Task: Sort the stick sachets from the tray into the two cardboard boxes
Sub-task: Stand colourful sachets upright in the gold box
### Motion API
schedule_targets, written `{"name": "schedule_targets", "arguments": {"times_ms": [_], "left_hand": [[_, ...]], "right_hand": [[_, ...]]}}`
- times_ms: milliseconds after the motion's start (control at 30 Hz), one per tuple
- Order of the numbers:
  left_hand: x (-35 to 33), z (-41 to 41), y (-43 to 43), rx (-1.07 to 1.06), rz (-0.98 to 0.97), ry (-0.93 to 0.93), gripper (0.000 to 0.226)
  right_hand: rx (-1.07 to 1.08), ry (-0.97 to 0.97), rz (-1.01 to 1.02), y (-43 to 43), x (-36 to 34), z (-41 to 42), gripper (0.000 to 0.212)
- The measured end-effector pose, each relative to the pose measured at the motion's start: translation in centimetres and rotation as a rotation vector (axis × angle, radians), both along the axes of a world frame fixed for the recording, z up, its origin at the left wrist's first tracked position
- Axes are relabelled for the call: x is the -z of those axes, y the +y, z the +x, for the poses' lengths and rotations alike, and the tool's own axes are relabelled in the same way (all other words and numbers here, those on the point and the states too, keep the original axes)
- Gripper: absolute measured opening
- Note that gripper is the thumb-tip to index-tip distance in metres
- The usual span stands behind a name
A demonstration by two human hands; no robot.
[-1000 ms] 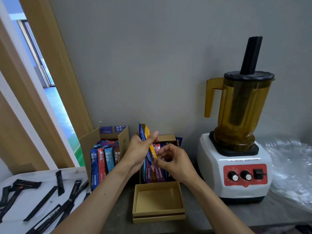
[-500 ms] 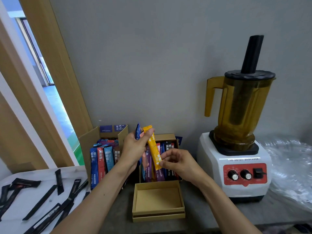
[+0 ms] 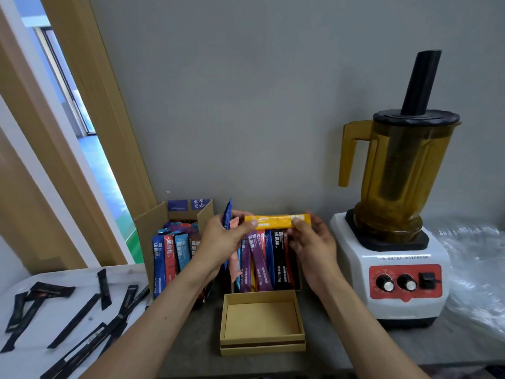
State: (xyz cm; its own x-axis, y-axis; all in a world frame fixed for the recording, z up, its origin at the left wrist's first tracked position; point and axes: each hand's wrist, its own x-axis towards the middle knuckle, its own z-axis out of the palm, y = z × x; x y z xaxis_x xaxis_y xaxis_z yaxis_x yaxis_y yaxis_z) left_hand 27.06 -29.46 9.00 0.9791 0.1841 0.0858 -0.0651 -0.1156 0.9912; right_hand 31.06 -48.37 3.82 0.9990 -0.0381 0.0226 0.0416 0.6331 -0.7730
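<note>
- Grey wall [image 3: 273,105] behind, grey counter [image 3: 341,348] below
- White tray [image 3: 79,277] at far left, black sachets [image 3: 74,321] scattered flat across it
- Left box [image 3: 149,225] just right of the tray, flaps up, coloured sachets [image 3: 170,255] standing upright inside
- Right box [image 3: 297,284] beside it, mostly hidden by the hands; purple, blue and black sachets [image 3: 262,263] stand packed in it
- Shallow box [image 3: 262,341] lies open and bare in front of the right box, touching or nearly touching it
- Yellow sachet [image 3: 276,221] held level in the air, above the right box's sachets
- Left hand [image 3: 221,239]: thumb and fingers pinch the yellow sachet's left end; the same hand grips a blue sachet [image 3: 227,214] upright, its top poking above the fingers
- Right hand [image 3: 311,242]: thumb on the near face, fingers curled behind, pinching the right end
- Blender [image 3: 393,269] with amber jug stands right of the hands, apart from the boxes
- Clear plastic film [image 3: 478,269] crumpled at far right
</note>
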Motion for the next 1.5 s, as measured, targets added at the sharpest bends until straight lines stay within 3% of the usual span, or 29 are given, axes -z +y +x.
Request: {"name": "schedule_targets", "arguments": {"times_ms": [67, 167, 333, 667, 1033, 1300, 1400, 1500], "left_hand": [[0.1, -0.1, 0.0, -0.035, -0.053, -0.030, 0.029], [-0.4, 0.3, 0.4, -0.113, -0.153, -0.070, 0.026], [-1.0, 0.1, 1.0, -0.068, -0.208, -0.021, 0.055], [-0.6, -0.5, 0.7, -0.134, -0.198, -0.047, 0.045], [-0.2, -0.6, 1.0, -0.179, -0.024, -0.067, 0.038], [-0.1, -0.4, 1.1, -0.148, -0.005, -0.057, 0.034], [-0.4, -0.4, 0.9, -0.110, -0.063, -0.069, 0.034], [-0.4, -0.5, 0.8, -0.038, -0.144, -0.074, 0.037]], "right_hand": [[0.075, -0.019, 0.048, 0.1, -0.9, 0.1, 0.041], [0.186, -0.062, -0.182, 0.5, -1.4, 0.4, 0.035], [0.155, -0.121, -0.353, 0.9, -0.6, 0.7, 0.031], [0.093, -0.150, -0.445, 2.0, -0.3, 0.4, 0.035], [0.028, -0.325, -1.099, 6.6, 1.4, 0.8, 0.026], [-0.011, -0.620, -1.596, 6.4, 2.6, -0.5, 0.014], [0.036, -0.538, -1.545, 5.8, 2.3, -0.8, 0.013], [-0.024, -0.363, -1.207, 4.3, 1.1, -1.1, 0.008]]}}
